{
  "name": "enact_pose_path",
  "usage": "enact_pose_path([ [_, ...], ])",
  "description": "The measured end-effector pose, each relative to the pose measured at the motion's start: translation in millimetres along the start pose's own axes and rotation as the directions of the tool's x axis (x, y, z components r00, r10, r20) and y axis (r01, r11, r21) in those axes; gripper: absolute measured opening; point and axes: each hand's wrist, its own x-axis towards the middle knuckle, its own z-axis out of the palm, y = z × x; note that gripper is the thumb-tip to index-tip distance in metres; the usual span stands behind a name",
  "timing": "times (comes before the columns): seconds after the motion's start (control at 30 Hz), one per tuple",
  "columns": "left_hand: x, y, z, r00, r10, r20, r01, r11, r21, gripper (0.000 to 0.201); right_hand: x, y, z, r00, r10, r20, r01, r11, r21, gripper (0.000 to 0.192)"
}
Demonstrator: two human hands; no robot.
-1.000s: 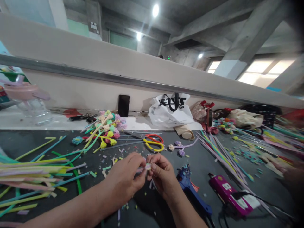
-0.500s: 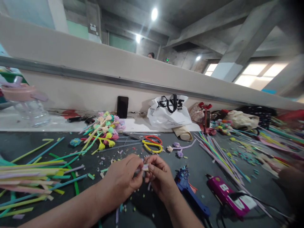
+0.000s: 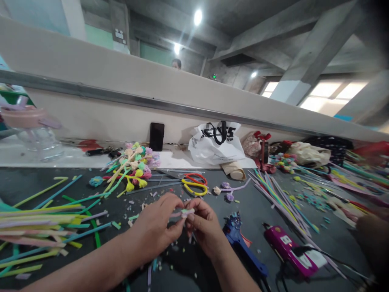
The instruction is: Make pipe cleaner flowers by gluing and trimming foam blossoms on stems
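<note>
While left hand (image 3: 159, 219) slants inward, knuckles up, thumb and forefinger parted at a small pale piece (image 3: 187, 212) — whether gripping, cannot tell — right hand (image 3: 205, 221) curled, thumb and fingertips pinching it, piece between hands, above dark tabletop (image 3: 257, 207), scissors (image 3: 194, 194) beyond, blue glue gun (image 3: 244, 246) rightward.

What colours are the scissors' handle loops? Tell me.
The far loop is red, the near loop yellow; best seen in the head view.

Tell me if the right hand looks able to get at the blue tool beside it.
Probably yes: the blue tool lies just to the right of the right hand, with nothing visible blocking the way. The hand pinches a small pale piece, though, so it would likely need freeing first.
</note>
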Motion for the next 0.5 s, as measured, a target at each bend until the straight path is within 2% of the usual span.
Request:
enact_pose_path([
  [0.13,-0.7,4.6,-0.1,0.999,-0.046,-0.012,0.045,0.997,-0.055,0.008,-0.2,-0.9,-0.8,0.999,-0.048,0.022,0.048,0.999,0.009,0.017],
  [0.3,-1.2,6.7,-2.7,1.000,0.024,-0.012,-0.025,0.998,-0.066,0.002,-0.9,-0.8,-0.8,0.997,-0.079,0.017,0.079,0.997,0.003,0.014],
  [0.5,-1.7,4.5,-4.4,0.995,0.103,0.020,-0.101,0.993,-0.068,0.005,-1.5,0.5,1.3,0.999,-0.048,-0.003,0.048,0.999,0.025,0.014],
])
